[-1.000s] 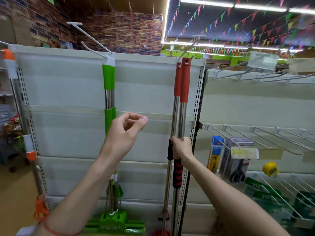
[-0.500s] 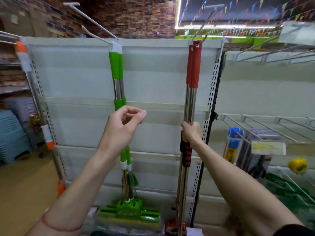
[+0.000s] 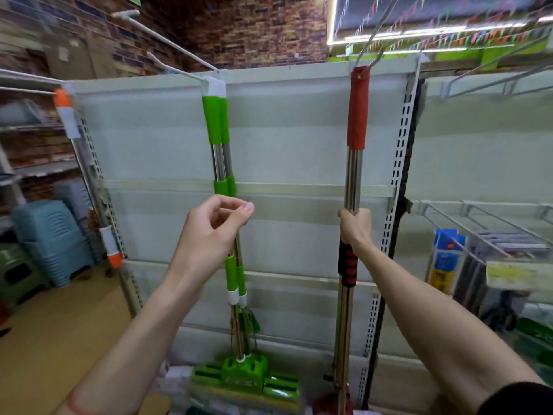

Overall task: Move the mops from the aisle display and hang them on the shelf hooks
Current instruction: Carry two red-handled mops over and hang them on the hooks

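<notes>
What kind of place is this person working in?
Most likely a household goods shop. Green mops and red mops hang from display hooks on a slotted retail shelf panel, packaged goods hang on pegs to the right, and bunting runs under strip lights.

We see glossy steel shafts on the red mop (image 3: 353, 175) and green mop (image 3: 221, 163), with matt plastic grips.

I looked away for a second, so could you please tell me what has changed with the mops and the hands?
The right hand has slid up the red mop, from the black grip onto the bare steel above it. The left hand remains loosely curled, holding nothing, and the green mops still hang on their hook.
</notes>
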Action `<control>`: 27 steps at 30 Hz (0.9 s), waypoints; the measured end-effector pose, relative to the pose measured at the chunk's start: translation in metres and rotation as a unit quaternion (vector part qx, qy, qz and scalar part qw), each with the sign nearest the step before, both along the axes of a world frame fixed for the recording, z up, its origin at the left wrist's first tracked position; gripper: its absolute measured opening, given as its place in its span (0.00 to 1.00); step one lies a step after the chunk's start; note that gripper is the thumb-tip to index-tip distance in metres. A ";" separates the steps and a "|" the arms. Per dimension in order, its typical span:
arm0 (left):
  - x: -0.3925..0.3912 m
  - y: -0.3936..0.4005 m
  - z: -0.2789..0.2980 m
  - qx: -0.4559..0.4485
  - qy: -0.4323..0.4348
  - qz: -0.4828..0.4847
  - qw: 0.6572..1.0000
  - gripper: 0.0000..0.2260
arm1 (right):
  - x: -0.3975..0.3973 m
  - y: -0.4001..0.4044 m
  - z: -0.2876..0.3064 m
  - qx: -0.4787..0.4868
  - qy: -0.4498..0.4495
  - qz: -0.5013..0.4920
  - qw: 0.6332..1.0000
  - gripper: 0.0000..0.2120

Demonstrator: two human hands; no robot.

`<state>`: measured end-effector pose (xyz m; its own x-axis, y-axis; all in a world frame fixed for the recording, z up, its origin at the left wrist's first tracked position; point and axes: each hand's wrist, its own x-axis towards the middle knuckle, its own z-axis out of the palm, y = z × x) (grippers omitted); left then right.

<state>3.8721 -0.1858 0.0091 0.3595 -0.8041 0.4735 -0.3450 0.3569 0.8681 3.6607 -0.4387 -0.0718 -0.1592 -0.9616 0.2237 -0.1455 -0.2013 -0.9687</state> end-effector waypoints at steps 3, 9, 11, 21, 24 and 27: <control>0.001 0.000 -0.004 0.004 -0.001 0.000 1.000 0.05 | 0.000 -0.003 0.000 -0.006 -0.009 0.002 1.000 0.14; 0.000 0.000 -0.006 0.004 -0.002 -0.013 1.000 0.05 | -0.009 0.008 -0.002 -0.011 0.052 0.027 0.998 0.08; -0.001 -0.003 -0.008 0.001 0.001 -0.022 1.000 0.06 | -0.018 0.017 -0.004 -0.026 0.085 0.017 0.996 0.09; -0.082 -0.019 -0.050 0.024 -0.019 -0.220 0.975 0.04 | -0.110 0.153 -0.011 -0.044 0.115 -0.053 0.991 0.13; -0.108 -0.020 -0.064 0.026 -0.014 -0.255 0.966 0.06 | -0.122 0.194 -0.017 -0.030 0.111 -0.022 0.993 0.09; -0.164 -0.012 -0.084 0.052 -0.025 -0.337 0.940 0.06 | -0.164 0.247 -0.035 -0.014 0.127 -0.068 0.989 0.10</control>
